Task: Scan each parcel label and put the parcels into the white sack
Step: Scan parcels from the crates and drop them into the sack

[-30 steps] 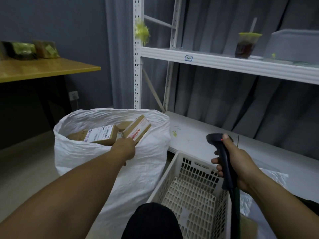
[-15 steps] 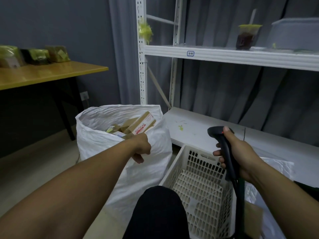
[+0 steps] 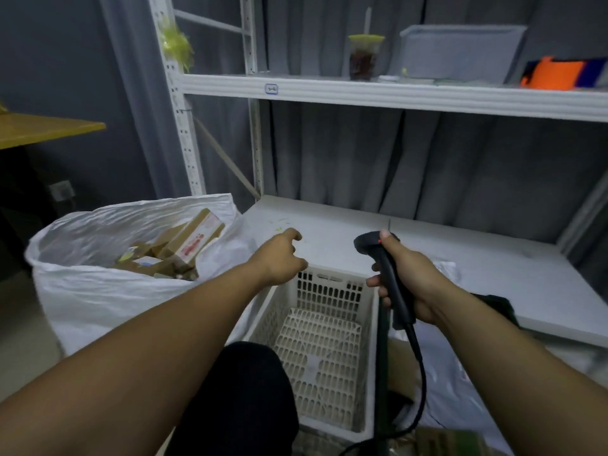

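A: You are facing a white metal rack (image 3: 189, 159). Its low shelf board (image 3: 427, 258) is running across in front of you, and a grey curtain (image 3: 362, 159) is hanging behind it.

B: On the upper shelf (image 3: 394, 97) a drink cup (image 3: 363, 57) with a straw is standing beside a grey bin (image 3: 457, 54), and something orange (image 3: 556, 74) is lying further right (too blurred for me to name). A wooden table (image 3: 42, 128) is showing at your far left.

A: The white sack (image 3: 98, 291) is standing on the floor to your left, its mouth gaping open. Brown cardboard parcels (image 3: 184, 245) are lying heaped inside it, and one is sticking up tilted, its pale face carrying red print.

B: Your right hand (image 3: 411, 284) is gripping the black scanner (image 3: 367, 243) by its handle, with the thumb lying up by the head, where a small red light is glowing. Its cable (image 3: 419, 366) is trailing down beside the basket (image 3: 319, 357).

A: Your left hand (image 3: 279, 255) is holding nothing. Its fingers are curling loosely at the far left corner of that white slatted basket, just beside the sack. I cannot tell whether it is touching the rim.

B: The basket is sitting between your forearms, up against the low shelf board.
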